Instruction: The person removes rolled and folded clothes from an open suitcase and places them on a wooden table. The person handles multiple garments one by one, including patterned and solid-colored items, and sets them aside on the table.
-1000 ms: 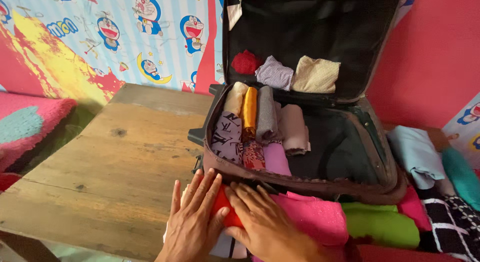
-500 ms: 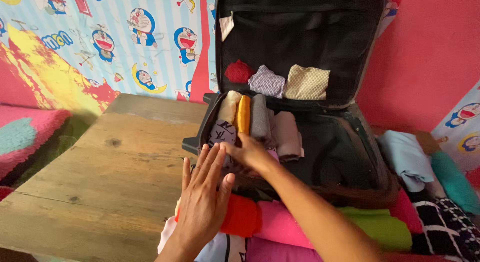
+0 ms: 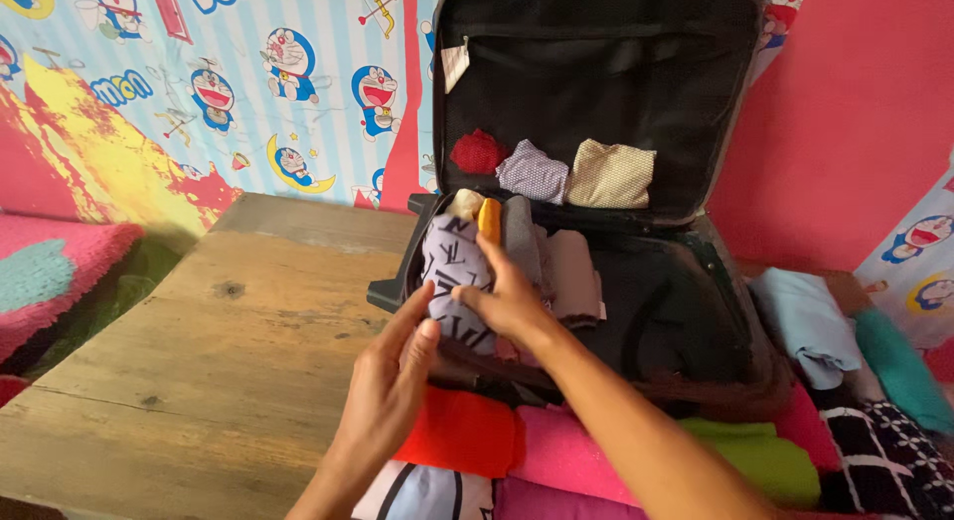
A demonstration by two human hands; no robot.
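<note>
An open dark suitcase lies on a wooden table with rolled clothes in its left half. My right hand grips a grey-lilac patterned roll from the right, its fingers reaching up to an orange roll. My left hand presses its fingertips against the lower left of the same patterned roll. The roll is raised and partly covers a cream roll. Grey and mauve rolls lie beside it. A red folded cloth sits below my hands.
The upright lid holds red, lilac dotted and beige dotted bundles. Pink, green, light blue, teal and checked clothes lie in front and to the right. A pink cushion lies at the left.
My left hand has lifted off the red cloth and gone to the patterned roll. My right hand has pulled that roll up and toward the suitcase's front.
</note>
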